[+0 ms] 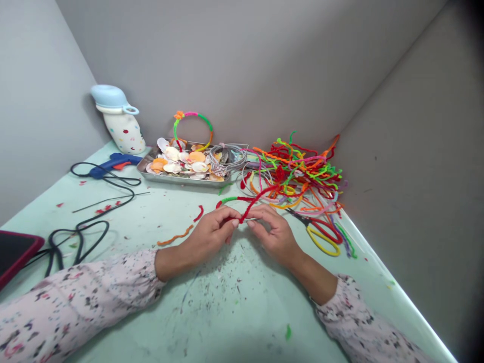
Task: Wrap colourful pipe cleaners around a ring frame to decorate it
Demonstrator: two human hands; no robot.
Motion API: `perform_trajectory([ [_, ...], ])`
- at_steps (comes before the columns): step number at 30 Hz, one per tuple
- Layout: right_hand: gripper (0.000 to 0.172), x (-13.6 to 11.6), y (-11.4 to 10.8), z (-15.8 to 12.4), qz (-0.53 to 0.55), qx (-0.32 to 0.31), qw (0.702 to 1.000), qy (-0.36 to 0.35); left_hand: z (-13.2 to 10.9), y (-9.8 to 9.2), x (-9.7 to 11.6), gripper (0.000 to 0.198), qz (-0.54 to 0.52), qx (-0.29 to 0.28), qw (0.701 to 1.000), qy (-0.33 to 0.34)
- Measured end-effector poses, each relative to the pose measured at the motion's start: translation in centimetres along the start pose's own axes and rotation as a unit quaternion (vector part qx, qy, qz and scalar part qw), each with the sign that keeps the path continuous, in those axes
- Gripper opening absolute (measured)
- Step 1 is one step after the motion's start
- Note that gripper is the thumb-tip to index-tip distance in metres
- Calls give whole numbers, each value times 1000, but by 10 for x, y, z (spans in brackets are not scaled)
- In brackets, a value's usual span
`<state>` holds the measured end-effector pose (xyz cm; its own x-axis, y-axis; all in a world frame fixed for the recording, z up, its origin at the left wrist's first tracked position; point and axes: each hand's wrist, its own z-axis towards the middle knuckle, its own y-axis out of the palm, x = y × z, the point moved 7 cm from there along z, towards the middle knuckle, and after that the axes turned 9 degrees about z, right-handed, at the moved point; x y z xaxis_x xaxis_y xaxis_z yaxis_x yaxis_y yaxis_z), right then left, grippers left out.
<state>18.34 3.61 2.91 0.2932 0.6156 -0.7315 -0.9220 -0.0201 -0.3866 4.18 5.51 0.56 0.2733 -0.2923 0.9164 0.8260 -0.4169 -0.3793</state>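
Pinching a red-and-green pipe cleaner (236, 198) with both hands, you hold it just above the desk (234, 333). Your left hand (210, 236) and right hand (273, 236) are closed on it and nearly touching, and its twisted length arcs up and away from your grip. Just beyond your right hand lies a tangled pile of pipe cleaners (298, 171) in red, orange, green and purple. Scissors (321, 238) with red and yellow handles rest at the pile's near edge, to your right. Short orange (175, 235) and red (198, 213) pipe cleaner pieces lie near your left hand. Farther back, a metal tray (181, 180) holds seashells (185, 161) and a gray coil (227, 157), with a multicolored pipe cleaner ring (192, 121) standing behind the shells. Left of the tray are a blue glue gun (113, 164) and a looping black cord (102, 186). A spotted white bottle (123, 131) stands in the corner.
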Motion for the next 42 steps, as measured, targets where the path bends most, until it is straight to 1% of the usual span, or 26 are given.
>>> perform_trajectory([
  [5, 7, 3, 0, 0, -9, 3, 1000, 10, -1, -1, 5, 16, 43, 3, 999, 6],
  [10, 8, -2, 3, 2, -7, -28, 1000, 1, -1, -4, 9, 18, 73, 9, 997, 17],
  [13, 11, -3, 3, 2, -10, -29, 999, -11, -1, -4, 9, 19, 75, 10, 997, 15],
  [18, 17, -7, 5, 1, -24, -40, 997, -56, -1, -3, 7, 18, 66, 12, 998, 14],
  [22, 21, -13, 7, 1, -67, -63, 991, -99, -2, -4, 8, 19, 65, 11, 998, 11],
  [28, 27, -24, 9, 0, -177, -87, 964, -176, -1, -5, 11, 20, 71, 14, 997, 16],
  [32, 32, -28, 10, -1, -227, -108, 945, -210, -2, -5, 9, 21, 58, 11, 998, 11],
  [34, 33, -26, 11, -1, -235, -117, 943, -205, -2, -5, 9, 21, 51, 9, 999, 7],
  [36, 32, -23, 11, -1, -216, -111, 952, -186, -2, -5, 8, 20, 44, 4, 999, 2],
  [39, 27, -18, 7, 1, -160, -77, 973, -145, -1, -3, 5, 16, 21, -4, 1000, -8],
  [42, 21, -16, 3, 2, -134, -36, 983, -119, 0, -3, 5, 16, 5, -7, 1000, -11],
])
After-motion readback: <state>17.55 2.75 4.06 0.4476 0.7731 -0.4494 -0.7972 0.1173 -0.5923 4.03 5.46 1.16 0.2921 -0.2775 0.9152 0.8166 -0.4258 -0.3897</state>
